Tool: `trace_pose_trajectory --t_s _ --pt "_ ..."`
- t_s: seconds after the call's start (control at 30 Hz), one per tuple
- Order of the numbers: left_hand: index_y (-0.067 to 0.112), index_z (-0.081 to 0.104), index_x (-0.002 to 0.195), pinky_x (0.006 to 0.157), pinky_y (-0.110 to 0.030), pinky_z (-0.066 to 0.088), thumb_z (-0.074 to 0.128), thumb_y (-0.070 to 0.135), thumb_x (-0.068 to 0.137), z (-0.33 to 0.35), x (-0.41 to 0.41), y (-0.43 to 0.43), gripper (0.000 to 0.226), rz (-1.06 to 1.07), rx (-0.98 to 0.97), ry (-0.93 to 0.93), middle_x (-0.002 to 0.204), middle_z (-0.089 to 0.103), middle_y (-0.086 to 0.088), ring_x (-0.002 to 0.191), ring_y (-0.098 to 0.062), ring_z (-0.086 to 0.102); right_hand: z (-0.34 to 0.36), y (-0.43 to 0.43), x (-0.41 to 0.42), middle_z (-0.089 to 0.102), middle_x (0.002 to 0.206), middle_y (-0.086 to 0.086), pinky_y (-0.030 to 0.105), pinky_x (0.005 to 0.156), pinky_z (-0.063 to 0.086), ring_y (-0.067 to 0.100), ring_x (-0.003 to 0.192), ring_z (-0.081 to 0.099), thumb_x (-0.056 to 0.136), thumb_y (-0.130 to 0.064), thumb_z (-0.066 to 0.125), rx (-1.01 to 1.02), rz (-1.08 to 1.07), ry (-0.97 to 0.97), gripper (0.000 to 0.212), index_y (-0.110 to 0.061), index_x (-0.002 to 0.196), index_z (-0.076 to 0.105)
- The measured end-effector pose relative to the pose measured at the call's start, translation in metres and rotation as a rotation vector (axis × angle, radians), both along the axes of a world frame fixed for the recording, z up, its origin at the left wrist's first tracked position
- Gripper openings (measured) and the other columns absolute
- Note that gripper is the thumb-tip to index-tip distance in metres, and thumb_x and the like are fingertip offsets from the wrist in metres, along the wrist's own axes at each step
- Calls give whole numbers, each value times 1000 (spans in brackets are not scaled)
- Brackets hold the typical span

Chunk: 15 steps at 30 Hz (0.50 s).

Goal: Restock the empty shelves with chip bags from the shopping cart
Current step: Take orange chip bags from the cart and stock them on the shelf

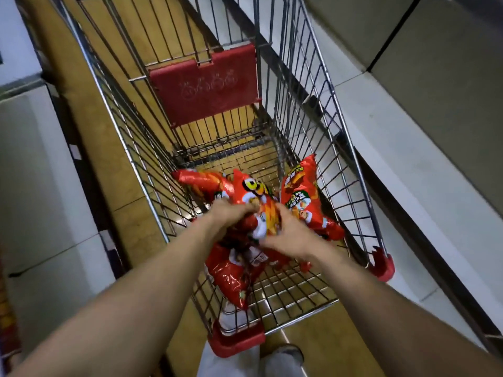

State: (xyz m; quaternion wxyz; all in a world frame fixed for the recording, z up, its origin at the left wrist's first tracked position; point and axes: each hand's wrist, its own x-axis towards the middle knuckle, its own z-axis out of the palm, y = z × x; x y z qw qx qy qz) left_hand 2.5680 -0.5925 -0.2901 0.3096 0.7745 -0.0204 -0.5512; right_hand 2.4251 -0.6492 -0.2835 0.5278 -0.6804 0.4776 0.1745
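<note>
Inside wire cart [307, 104], glossy crinkled bag [251, 194], seemingly gripped.

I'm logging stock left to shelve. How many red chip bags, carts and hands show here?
Chip bags: 4 in view, perhaps more beneath
Cart: 1
Hands: 2, left hand, right hand
Total: 7

Glossy foil-like chip bags [236, 278], shiny metal wire cart [307, 110], red plastic flap [206, 85]
</note>
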Motion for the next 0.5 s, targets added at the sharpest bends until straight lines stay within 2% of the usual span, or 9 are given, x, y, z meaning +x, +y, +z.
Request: trace_pose_trajectory --t_s 0.07,0.13,0.17,0.23,0.3,0.4,0.43,0.5 --pt "2 56 112 54 -27 52 78 32 79 6 24 -16 50 68 -20 10 99 65 -11 71 -18 61 2 -20 5 62 110 -3 33 85 53 18 99 61 82 -13 72 -24 -93 -75 72 -30 141 36" --pt "0 54 119 64 -32 57 76 44 78 9 44 -31 64 139 -20 43 105 65 -14 83 -24 65 1 -37 11 60 105 1 24 65 46 19 87 59 88 -3 58 -89 -94 -50 61 -24 142 39" --pt "2 54 120 69 -35 56 73 49 79 9 50 -38 65 152 -15 55 108 65 -14 89 -25 65 -1 -42 13 60 102 3 24 63 44 20 83 58 89 0 53 -118 -80 -24 57 -23 141 42" --pt "7 57 109 66 -34 52 68 51 82 5 53 -48 53 159 -36 76 105 65 -12 88 -23 64 -9 -45 16 59 97 3 25 69 42 22 83 57 90 -1 48 -144 -67 12 50 -22 136 47" --pt "10 57 95 62 -30 51 66 45 87 1 48 -50 37 158 -50 105 91 64 -8 73 -18 62 -17 -49 18 57 92 1 29 74 40 21 85 54 91 -7 50 -160 -97 4 43 -20 132 51" --pt "11 55 107 56 -26 50 66 29 91 -14 40 -46 26 95 4 120 80 63 -6 46 -12 62 -22 -56 21 60 91 0 26 66 45 17 75 56 90 -7 55 -85 -189 -59 42 -25 128 50" --pt "11 55 108 55 -26 50 64 26 93 -18 39 -44 23 99 8 117 77 63 -6 39 -10 60 -21 -60 23 60 91 0 27 67 48 17 77 58 90 -5 54 -63 -214 -73 42 -26 127 50" --pt "9 57 102 58 -27 54 61 32 94 -28 40 -41 25 204 -27 140 71 68 -6 42 -9 63 -24 -65 25 56 88 -2 40 87 54 25 95 61 90 3 49 -39 -264 -70 50 -16 136 48"
